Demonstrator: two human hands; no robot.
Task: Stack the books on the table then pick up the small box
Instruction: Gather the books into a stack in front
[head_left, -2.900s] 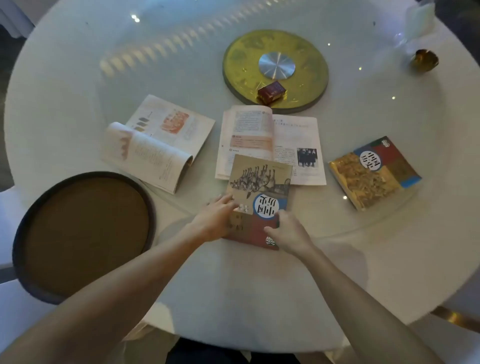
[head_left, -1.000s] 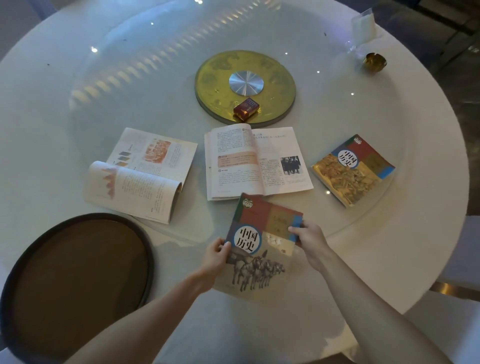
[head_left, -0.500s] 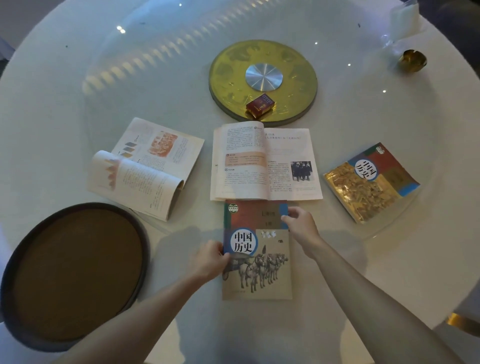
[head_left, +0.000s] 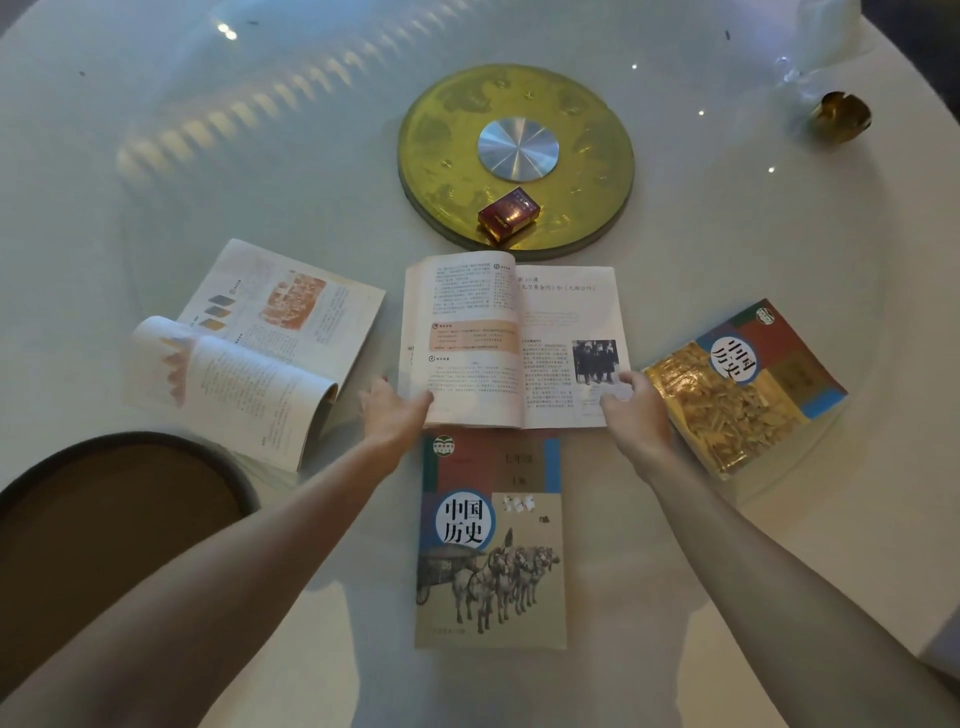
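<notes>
A closed book with a horse-and-chariot cover (head_left: 491, 540) lies flat in front of me. Just beyond it is an open book (head_left: 511, 338). My left hand (head_left: 395, 415) grips that open book's near left corner, and my right hand (head_left: 636, 415) grips its near right corner. A second open book (head_left: 260, 353) lies to the left with its pages curled. A closed book with a gold and red cover (head_left: 743, 384) lies to the right. The small red box (head_left: 508, 213) sits on the near edge of a gold disc (head_left: 587, 130) at the table's centre.
The round white table (head_left: 156, 156) has a glass turntable over its middle. A dark round tray (head_left: 104, 519) sits at the near left edge. A small gold bowl (head_left: 839, 122) stands at the far right.
Both hands let go of the horse-cover book, which now lies flat and square in front of me. They moved forward onto the near corners of the middle open book.
</notes>
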